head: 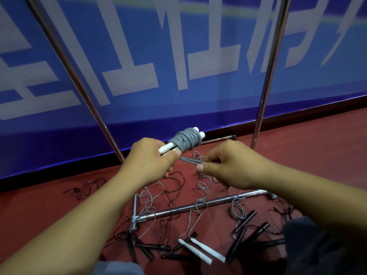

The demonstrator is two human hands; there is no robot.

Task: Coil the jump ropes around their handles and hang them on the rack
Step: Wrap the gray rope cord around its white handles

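Head camera, looking down at two bare hands above a red floor (297,139), in front of a blue banner (139,56) with large pale lettering. The left hand (151,157) grips a pair of white handles (168,148) held side by side; grey rope (185,140) is already wound thickly around them. The right hand (224,165) pinches the short doubled end of the rope (190,160) between thumb and fingers, just beside the coil.

Judging from this, one rope is nearly coiled, with only its tail left to secure, and it is not yet hung. Much remains: on the floor lie loose tangled ropes, another pair of white handles (200,250) and several black handles (244,221), all uncoiled, draped over the low bar of the metal rack (188,207).

The rack's two uprights (268,76) run out of frame at the top, so any hanging rail is unseen. How many ropes lie tangled is hard to tell.
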